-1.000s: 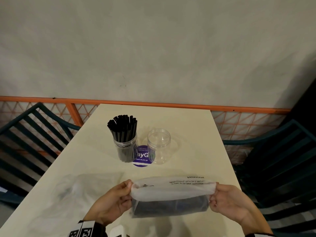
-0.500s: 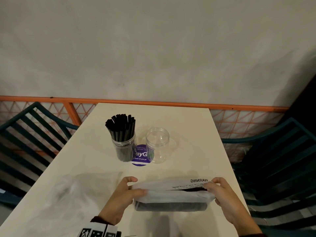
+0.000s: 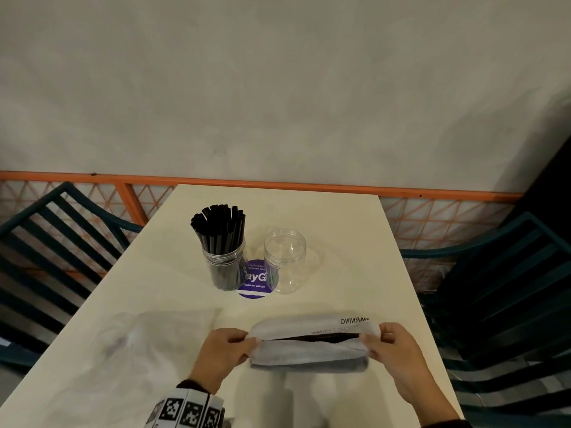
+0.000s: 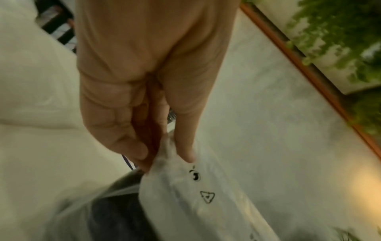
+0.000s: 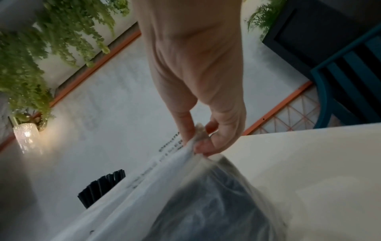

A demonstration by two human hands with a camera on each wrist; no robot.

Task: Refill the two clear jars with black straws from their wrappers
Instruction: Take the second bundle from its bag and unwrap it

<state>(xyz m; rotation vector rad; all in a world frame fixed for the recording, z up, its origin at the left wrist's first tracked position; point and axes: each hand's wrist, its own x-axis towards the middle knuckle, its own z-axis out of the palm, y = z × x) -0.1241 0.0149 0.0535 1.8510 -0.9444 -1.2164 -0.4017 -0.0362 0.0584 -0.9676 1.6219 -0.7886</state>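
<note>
Centrally, cream counter carries everything. Empty wrapper lies flat at near left. Straw-filled wrapper at near edge, left hand pinching its left end, right hand pinching its right end. Further back, jar packed with black straws; empty jar just beside it; purple sticker between.

My head camera looks forward and down over the worktop at both my hands, the wall beyond them. Each wrist camera sits close behind its own hand, looking along my fingers. All three views share the wrapper stretched between my hands.
</note>
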